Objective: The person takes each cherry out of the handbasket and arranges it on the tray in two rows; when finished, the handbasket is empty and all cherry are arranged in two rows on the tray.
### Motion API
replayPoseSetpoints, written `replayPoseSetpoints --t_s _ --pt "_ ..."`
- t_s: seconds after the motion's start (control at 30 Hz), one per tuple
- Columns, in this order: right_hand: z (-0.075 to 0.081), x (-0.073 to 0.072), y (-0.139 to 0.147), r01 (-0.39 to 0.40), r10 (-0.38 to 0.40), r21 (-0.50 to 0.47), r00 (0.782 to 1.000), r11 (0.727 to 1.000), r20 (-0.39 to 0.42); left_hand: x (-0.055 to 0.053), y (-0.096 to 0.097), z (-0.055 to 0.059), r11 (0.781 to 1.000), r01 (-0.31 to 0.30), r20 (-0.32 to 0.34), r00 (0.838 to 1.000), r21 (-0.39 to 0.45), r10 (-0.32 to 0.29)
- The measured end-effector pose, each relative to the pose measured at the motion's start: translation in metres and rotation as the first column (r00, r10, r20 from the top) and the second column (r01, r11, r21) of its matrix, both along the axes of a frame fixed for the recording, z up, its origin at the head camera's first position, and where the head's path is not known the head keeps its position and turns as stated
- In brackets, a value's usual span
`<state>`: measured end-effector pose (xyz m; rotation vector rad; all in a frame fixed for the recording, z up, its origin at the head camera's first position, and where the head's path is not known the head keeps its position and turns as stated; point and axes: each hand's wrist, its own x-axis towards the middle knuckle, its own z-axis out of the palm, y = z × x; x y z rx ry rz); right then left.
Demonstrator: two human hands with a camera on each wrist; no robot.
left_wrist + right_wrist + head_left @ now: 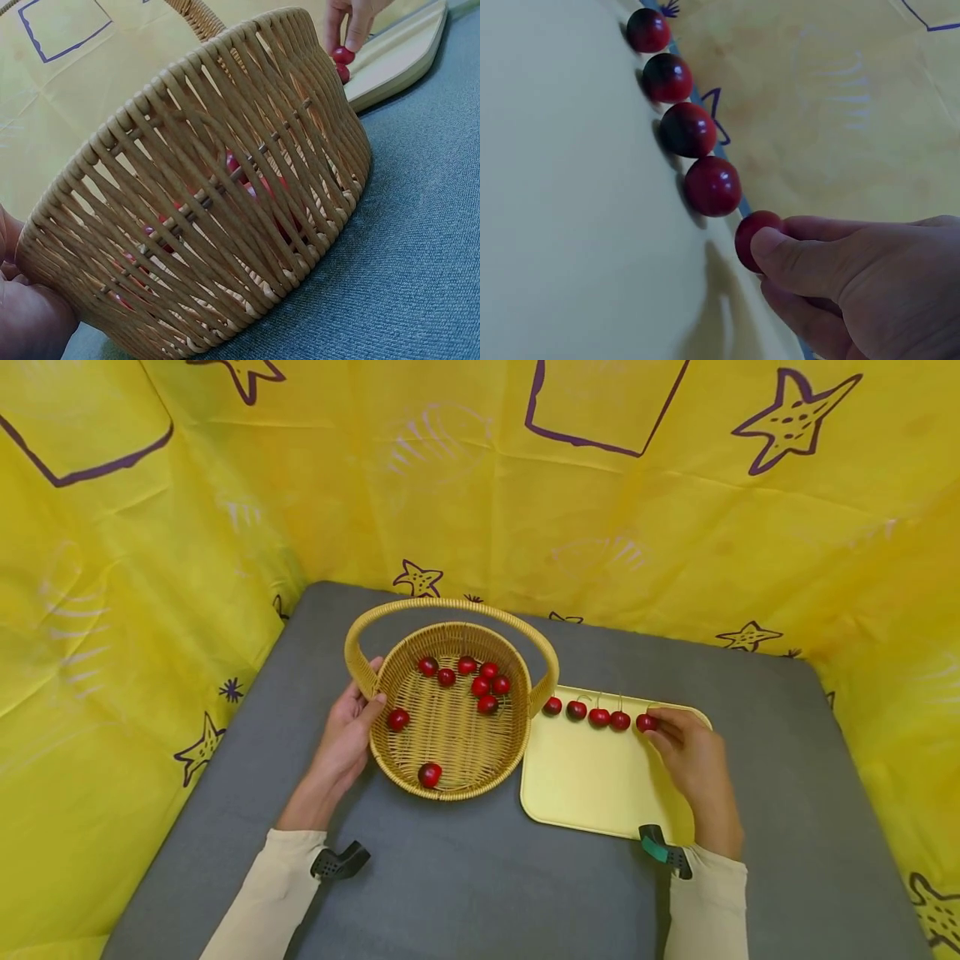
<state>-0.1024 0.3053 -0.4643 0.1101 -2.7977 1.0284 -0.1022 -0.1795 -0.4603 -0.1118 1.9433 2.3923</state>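
A round wicker basket (450, 793) with a tall handle holds several dark red cherries (481, 686). My left hand (347, 727) grips its left rim near the foot of the handle, thumb on the inner side. To the right lies a pale yellow tray (592, 785), with a row of cherries (598, 717) along its far edge. My right hand (693, 760) pinches one cherry (756, 238) between thumb and fingers at the right end of that row. In the right wrist view a small gap separates this cherry from its neighbour (712, 186).
A grey cloth-covered table (480, 885) lies under everything. Yellow curtains (480, 510) with purple starfish drawings hang behind and at both sides. The basket's right side stands against the tray's left edge. Black wrist devices (341, 860) sit at both cuffs.
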Motion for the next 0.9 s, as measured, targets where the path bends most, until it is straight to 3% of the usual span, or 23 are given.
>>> replayPoseSetpoints --t_s 0.33,0.63,0.9 --pt "-0.005 -0.002 0.001 -0.045 0.044 -0.021 0.999 0.999 -0.021 0.003 0.000 0.001 1.000 0.000 -0.011 1.000 0.008 0.000" --pt "-0.009 -0.001 0.002 -0.040 0.041 -0.030 0.998 0.999 0.049 0.005 0.000 0.000 1.000 -0.001 0.002 1.000 0.004 0.001" --pt "0.002 0.000 0.005 -0.025 0.025 0.001 0.998 1.000 0.061 0.001 0.001 0.000 1.000 0.004 0.002 1.000 0.005 -0.004"
